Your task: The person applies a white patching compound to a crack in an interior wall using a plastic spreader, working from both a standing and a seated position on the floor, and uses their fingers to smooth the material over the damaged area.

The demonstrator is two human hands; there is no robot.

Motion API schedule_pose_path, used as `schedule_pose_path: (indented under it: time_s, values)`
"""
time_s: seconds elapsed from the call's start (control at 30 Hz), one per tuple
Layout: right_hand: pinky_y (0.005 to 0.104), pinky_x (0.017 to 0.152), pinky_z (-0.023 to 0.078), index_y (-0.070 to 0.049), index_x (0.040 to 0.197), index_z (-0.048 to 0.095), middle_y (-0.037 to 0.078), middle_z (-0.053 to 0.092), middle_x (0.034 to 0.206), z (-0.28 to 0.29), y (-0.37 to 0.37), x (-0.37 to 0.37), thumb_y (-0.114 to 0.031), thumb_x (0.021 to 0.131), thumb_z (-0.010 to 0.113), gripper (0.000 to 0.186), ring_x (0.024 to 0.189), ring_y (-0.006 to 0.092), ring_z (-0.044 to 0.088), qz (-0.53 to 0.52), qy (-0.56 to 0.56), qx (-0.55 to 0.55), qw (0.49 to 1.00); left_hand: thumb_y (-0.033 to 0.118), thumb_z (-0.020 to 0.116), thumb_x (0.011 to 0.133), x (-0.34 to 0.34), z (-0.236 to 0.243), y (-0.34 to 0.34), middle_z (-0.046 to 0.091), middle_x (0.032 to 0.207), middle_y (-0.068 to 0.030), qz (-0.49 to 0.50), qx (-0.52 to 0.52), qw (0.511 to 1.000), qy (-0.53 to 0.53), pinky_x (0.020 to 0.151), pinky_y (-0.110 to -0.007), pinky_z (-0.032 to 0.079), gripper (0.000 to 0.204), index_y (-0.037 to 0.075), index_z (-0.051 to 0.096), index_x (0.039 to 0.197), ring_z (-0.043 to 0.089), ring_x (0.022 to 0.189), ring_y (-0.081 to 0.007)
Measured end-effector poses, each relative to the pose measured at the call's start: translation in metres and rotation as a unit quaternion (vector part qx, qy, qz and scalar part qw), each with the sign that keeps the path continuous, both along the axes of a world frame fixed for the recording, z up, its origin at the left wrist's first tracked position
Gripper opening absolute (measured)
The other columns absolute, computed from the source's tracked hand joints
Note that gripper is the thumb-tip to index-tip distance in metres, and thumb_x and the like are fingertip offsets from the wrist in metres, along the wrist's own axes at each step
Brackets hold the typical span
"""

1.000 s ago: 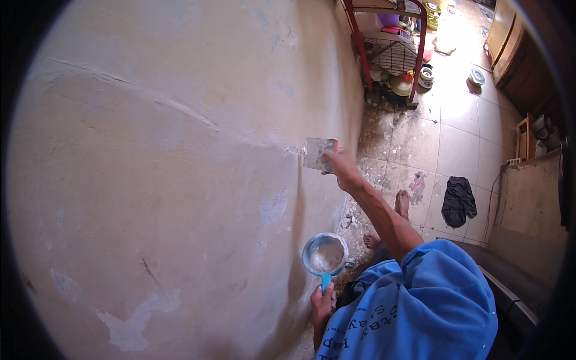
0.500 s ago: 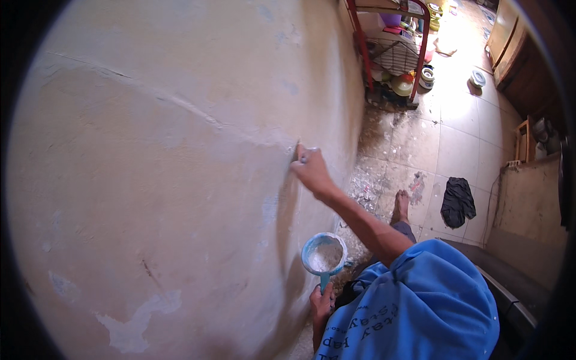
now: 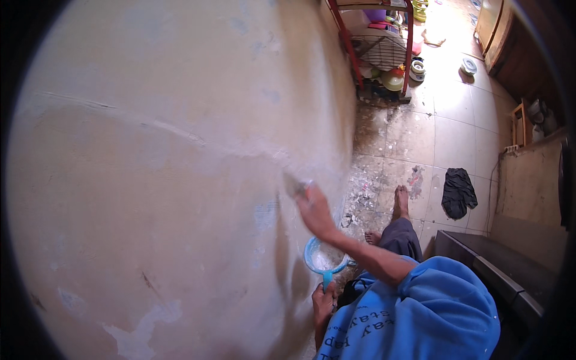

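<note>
My right hand (image 3: 315, 210) is closed around a putty knife (image 3: 292, 183), whose blade is blurred and points toward the plastered wall (image 3: 180, 222). Whether the blade touches the surface I cannot tell. Lower down, my left hand (image 3: 323, 300) grips the handle of a blue plastic dipper (image 3: 327, 276) with whitish paste (image 3: 326, 258) inside. My right forearm passes just above the dipper and hides part of its rim. A ridged crack line (image 3: 174, 130) runs across the wall, with pale patches around it.
A red-framed rack (image 3: 384, 51) of kitchenware stands at the far end of the wall. Debris (image 3: 363, 186) litters the tiles along the wall's foot. A black cloth (image 3: 459, 193) lies on the floor, and a dark low cabinet (image 3: 486, 270) is on my right.
My right hand has moved down the wall with the putty knife, nearer to the dipper. My left hand still grips the dipper. The view has shifted slightly, and my other foot now shows.
</note>
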State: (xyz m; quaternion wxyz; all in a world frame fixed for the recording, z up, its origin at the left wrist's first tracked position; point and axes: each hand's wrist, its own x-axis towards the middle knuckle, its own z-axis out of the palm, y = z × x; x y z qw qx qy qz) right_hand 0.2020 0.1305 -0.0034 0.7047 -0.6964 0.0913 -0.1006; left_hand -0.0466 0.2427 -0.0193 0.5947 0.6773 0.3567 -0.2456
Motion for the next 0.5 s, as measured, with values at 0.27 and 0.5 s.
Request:
schedule_pose_path:
  time_s: [0.27,0.5]
  values:
    - [0.0359,0.06,0.053,0.005,0.095,0.059,0.01,0.061,0.082,-0.033,-0.049,0.095,-0.015,0.083,0.059,0.024,0.069,0.0215,0.059,0.031,0.255,0.35,0.901,0.03,0.062,0.093,-0.001,-0.004,0.004,0.05,0.062,-0.0003,0.007,-0.017,1.0,-0.004,0.041,-0.024,0.032,0.028,0.006,0.052,0.084,0.043,0.045,-0.0078]
    - [0.0369,0.063,0.055,0.009,0.095,0.059,0.013,0.062,0.085,-0.001,-0.051,0.089,-0.015,0.083,0.059,0.027,0.072,0.0221,0.061,0.048,0.204,0.353,0.912,0.03,0.062,0.093,-0.006,-0.011,0.008,0.05,0.062,-0.0006,0.014,-0.013,1.0,0.003,0.042,-0.024,0.032,0.029,0.006,0.051,0.082,0.043,0.045,-0.0081]
